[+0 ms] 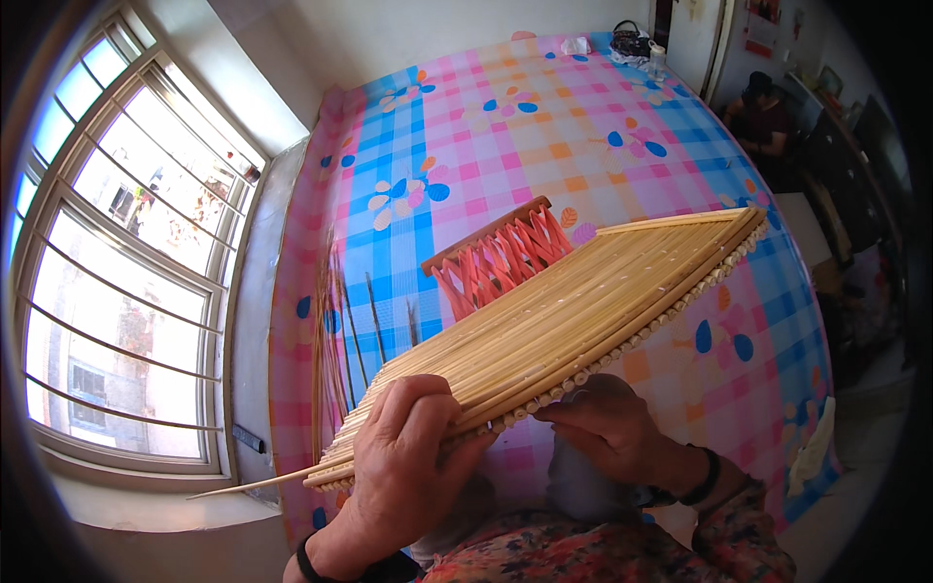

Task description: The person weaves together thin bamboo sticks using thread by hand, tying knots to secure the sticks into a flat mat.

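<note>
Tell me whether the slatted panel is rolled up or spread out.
Spread out: the slatted panel shows its pale rods side by side in one broad sheet, with the left hand gripping its near edge.

A room in a home, it seems — a broad, flowered checked sheet (pixel 466 136) lies beside a barred window (pixel 136 301), with a dark bag (pixel 630 42) and a bottle (pixel 657 63) at the sheet's far edge.

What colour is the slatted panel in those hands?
The slatted panel is pale straw-yellow, best seen in the head view.
</note>
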